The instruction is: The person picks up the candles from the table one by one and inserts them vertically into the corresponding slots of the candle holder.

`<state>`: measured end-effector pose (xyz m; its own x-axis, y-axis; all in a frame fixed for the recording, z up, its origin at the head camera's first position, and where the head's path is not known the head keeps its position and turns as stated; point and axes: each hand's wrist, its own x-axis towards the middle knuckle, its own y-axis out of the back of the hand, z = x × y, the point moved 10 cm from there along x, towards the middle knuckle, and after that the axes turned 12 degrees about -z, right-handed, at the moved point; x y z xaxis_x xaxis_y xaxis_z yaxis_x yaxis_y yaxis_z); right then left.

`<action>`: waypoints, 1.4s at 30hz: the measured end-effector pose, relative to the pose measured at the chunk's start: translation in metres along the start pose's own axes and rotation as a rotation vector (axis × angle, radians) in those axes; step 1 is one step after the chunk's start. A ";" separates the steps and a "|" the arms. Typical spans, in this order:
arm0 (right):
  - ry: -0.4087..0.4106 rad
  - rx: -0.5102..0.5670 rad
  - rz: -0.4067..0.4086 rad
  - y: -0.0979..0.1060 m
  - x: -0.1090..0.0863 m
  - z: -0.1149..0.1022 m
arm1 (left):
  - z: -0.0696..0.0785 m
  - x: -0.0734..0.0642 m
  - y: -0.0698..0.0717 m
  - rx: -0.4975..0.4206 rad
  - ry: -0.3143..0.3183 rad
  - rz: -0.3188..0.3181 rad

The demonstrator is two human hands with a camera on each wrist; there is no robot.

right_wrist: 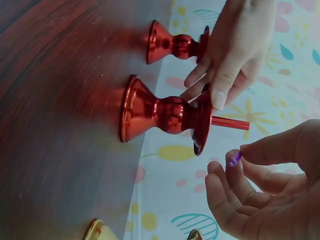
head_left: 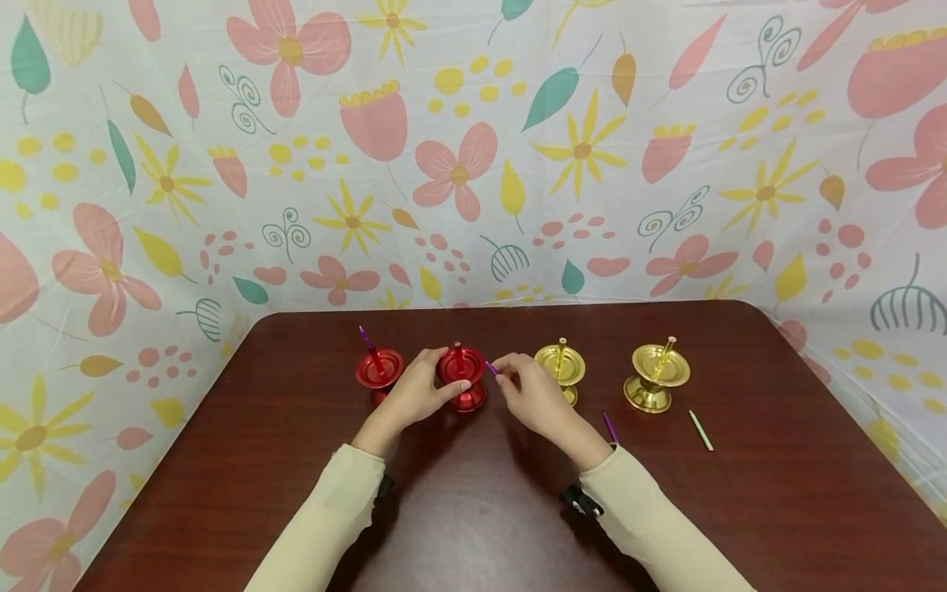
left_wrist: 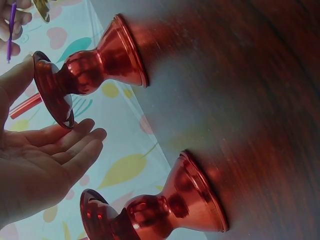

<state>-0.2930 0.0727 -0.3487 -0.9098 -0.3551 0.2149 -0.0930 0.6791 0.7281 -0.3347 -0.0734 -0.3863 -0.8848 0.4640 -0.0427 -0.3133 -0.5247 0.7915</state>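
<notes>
My left hand (head_left: 422, 390) holds a shiny red candle holder (head_left: 469, 401) by its dish, with the thumb on the near rim and the fingers at the opposite side. This holder stands upright on the table, and a red tube (right_wrist: 231, 123) rises from its dish. Just right of it, my right hand (head_left: 534, 399) pinches a thin purple candle (right_wrist: 235, 159) between thumb and fingertips. The candle is apart from the tube. Left of my left hand stands another red candle holder (head_left: 379, 374), with a purple candle (head_left: 365, 335) upright in its tube.
Two gold candle holders, one behind my right hand (head_left: 568, 374) and one further right (head_left: 651, 395), stand on the dark wooden table (head_left: 222, 477). A purple candle (head_left: 610, 426) lies by the right wrist, a pale green candle (head_left: 700, 431) right of it. Behind hangs a flowered cloth (head_left: 473, 247).
</notes>
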 end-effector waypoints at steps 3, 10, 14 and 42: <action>0.011 0.034 -0.001 0.002 0.003 -0.001 | 0.000 0.000 0.000 0.001 -0.004 0.004; 0.004 0.118 -0.024 0.007 0.011 0.000 | 0.002 0.001 0.001 0.001 -0.020 0.009; -0.015 0.155 -0.042 0.007 0.015 -0.001 | 0.003 0.000 0.001 0.018 -0.039 0.015; 0.107 0.445 0.151 0.012 0.051 -0.028 | 0.000 -0.002 0.000 -0.010 -0.022 0.010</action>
<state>-0.3294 0.0447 -0.3105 -0.8821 -0.2797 0.3791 -0.1488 0.9289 0.3391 -0.3334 -0.0742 -0.3859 -0.8801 0.4742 -0.0215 -0.3082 -0.5364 0.7857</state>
